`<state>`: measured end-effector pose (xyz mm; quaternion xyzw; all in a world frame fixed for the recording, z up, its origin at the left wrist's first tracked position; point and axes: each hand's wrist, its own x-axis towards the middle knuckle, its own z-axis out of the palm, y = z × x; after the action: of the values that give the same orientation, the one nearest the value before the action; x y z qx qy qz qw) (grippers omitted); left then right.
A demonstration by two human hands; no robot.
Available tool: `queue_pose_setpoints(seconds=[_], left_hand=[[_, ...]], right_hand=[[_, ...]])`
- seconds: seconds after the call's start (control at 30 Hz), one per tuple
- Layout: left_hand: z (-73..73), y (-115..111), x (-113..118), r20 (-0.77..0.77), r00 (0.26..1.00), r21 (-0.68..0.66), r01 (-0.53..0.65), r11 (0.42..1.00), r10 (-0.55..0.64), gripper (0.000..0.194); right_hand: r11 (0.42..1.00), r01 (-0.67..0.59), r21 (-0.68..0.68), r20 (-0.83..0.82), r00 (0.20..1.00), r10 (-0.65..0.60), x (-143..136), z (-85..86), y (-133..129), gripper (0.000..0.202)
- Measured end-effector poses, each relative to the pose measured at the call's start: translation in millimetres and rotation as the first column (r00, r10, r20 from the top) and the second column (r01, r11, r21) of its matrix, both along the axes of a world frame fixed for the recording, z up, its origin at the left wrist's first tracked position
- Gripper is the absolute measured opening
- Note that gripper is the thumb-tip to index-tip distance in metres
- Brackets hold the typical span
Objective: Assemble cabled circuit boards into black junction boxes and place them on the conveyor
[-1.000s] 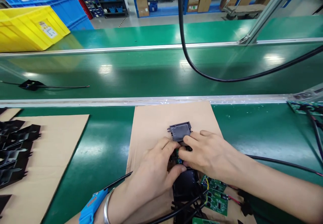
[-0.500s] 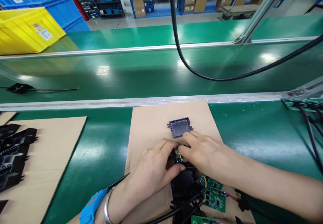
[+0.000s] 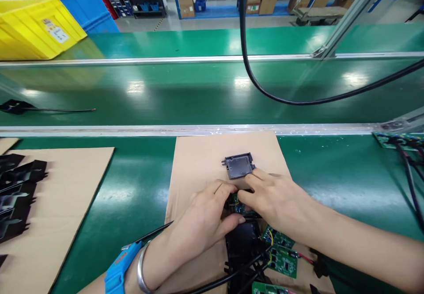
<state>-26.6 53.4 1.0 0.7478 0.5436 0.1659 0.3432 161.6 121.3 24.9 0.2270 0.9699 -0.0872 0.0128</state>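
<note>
1. Circuit board (image 3: 236, 206), small, between my two hands, low on the middle cardboard sheet (image 3: 194, 163). Wires show on it; most edges hidden by fingers.
2. My left hand (image 3: 202, 212): thumb and forefinger clamped on opposite sides of that board, a slice of it showing between them.
3. My right hand (image 3: 281, 199): fingers bent over the board's other side. Fingertips partly hidden, so can't tell if they pinch or just press.
4. Progress, my guess: midway. Board is under my fingers, but can't see whether it's seated or fastened. Nothing covers the part I can see.
5. Shallow black tray (image 3: 239, 166) lies just beyond my fingers, hollow face up, no board in it. That piece looks unused so far. Can't tell if my right fingers touch its near edge.
6. Black box (image 3: 243, 237) near my left thumb, black cable (image 3: 220, 285) running past below. Can't tell what's joined to what.
7. Loose green boards (image 3: 284, 262) beside the box, bare, wires attached. Look unfinished.
8. Black plastic parts (image 3: 23, 174) grouped on the left cardboard (image 3: 77, 183), apart from my hands. Can't judge whether they're finished.
</note>
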Motion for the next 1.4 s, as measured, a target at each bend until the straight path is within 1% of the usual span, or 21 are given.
queue_pose_setpoints(seconds=[0.07,0.13,0.3,0.33,0.37,0.43,0.47,0.53,0.57,0.6,0.67,0.7,0.8,0.9,1.03,1.1,1.17,1.2,1.23,1.3,1.4], left_hand=[[0.4,0.1,0.5,-0.004,1.0,0.003,-0.01,1.0,0.01,0.045],[0.6,-0.8,0.5,0.005,1.0,0.002,-0.018,1.0,0.018,0.045],[5.0,-1.5,-8.2,0.037,0.999,-0.033,-0.035,0.999,0.037,0.052],[7.5,0.0,-11.1,0.02,0.998,-0.058,-0.055,0.997,0.056,0.048],[10.7,2.3,-13.8,-0.018,0.997,-0.09,-0.072,0.993,0.07,0.039],[17.8,8.2,-17.2,-0.115,0.992,-0.171,-0.064,0.983,0.045,0.012],[21.2,11.0,-17.3,-0.145,0.989,-0.216,-0.042,0.975,0.01,0.007],[25.6,14.3,-13.9,-0.154,0.988,-0.259,-0.012,0.966,-0.029,0.017],[26.1,14.1,-10.6,-0.149,0.989,-0.235,-0.02,0.972,-0.015,0.017],[25.3,12.4,-6.9,-0.143,0.99,-0.177,-0.038,0.983,0.012,0.016],[19.6,5.0,0.3,-0.154,0.986,0.004,-0.059,0.998,0.058,0.014],[15.3,0.0,2.8,-0.174,0.983,0.1,-0.048,0.994,0.065,0.016],[1.8,-14.9,3.4,-0.267,0.962,0.315,0.032,0.949,0.056,0.021],[-5.9,-22.8,-1.8,-0.348,0.937,0.429,0.128,0.894,0.033,0.024],[-7.1,-23.6,-0.1,-0.47,0.881,0.492,0.203,0.846,0.062,0.022],[-6.3,-23.6,5.3,-0.578,0.813,0.487,0.273,0.83,0.072,0.023],[-6.0,-24.3,9.7,-0.686,0.725,0.458,0.359,0.813,0.066,0.024],[-6.2,-24.7,10.3,-0.72,0.691,0.442,0.392,0.807,0.058,0.024],[-6.9,-25.1,9.7,-0.734,0.678,0.433,0.409,0.803,0.05,0.023],[-9.2,-25.4,5.2,-0.703,0.71,0.438,0.396,0.807,0.034,0.022],[-13.7,-25.4,-4.1,-0.599,0.8,0.466,0.308,0.83,0.04,0.023]], right_hand=[[0.998,-0.004,0.056,0.019,1.0,0.003,0.2,0.6,-1.4,0.009],[0.997,-0.009,0.08,0.019,1.0,0.007,0.7,-0.6,-2.7,0.007],[1.0,0.01,0.021,-0.089,0.996,-0.008,6.0,-13.1,-5.4,0.008],[1.0,0.01,0.007,-0.101,0.995,-0.01,7.1,-16.0,-6.0,0.01],[1.0,0.008,-0.005,-0.113,0.994,-0.009,8.1,-18.6,-6.5,0.011],[1.0,0.003,-0.021,-0.139,0.99,-0.006,9.3,-22.9,-7.0,0.013],[1.0,0.002,-0.027,-0.152,0.988,-0.006,9.5,-24.5,-6.9,0.014],[0.999,0.004,-0.042,-0.177,0.984,-0.011,9.6,-26.9,-6.4,0.015],[0.999,0.008,-0.052,-0.188,0.982,-0.017,9.4,-27.8,-5.9,0.015],[0.998,0.012,-0.062,-0.197,0.98,-0.024,9.3,-28.5,-5.5,0.015],[0.997,0.017,-0.079,-0.212,0.977,-0.034,9.0,-29.4,-4.9,0.013],[0.996,0.019,-0.082,-0.217,0.975,-0.036,9.0,-29.5,-4.7,0.012],[0.997,0.022,-0.078,-0.225,0.974,-0.039,9.5,-28.7,-4.6,0.01],[0.996,0.037,-0.081,-0.228,0.972,-0.055,10.0,-27.5,-4.8,0.009],[0.995,0.046,-0.089,-0.222,0.973,-0.065,9.2,-27.7,-4.7,0.007],[0.995,0.043,-0.092,-0.224,0.973,-0.062,9.3,-28.5,-4.7,0.007],[0.994,0.051,-0.101,-0.22,0.973,-0.073,10.4,-28.8,-5.0,0.006],[0.992,0.061,-0.112,-0.214,0.973,-0.084,11.2,-28.4,-5.2,0.005],[0.99,0.072,-0.122,-0.207,0.974,-0.097,11.9,-27.3,-5.3,0.004],[0.985,0.098,-0.144,-0.197,0.972,-0.125,11.7,-22.9,-5.0,0.007],[0.966,0.15,-0.209,-0.177,0.966,-0.189,3.4,-10.8,-1.9,0.02]])
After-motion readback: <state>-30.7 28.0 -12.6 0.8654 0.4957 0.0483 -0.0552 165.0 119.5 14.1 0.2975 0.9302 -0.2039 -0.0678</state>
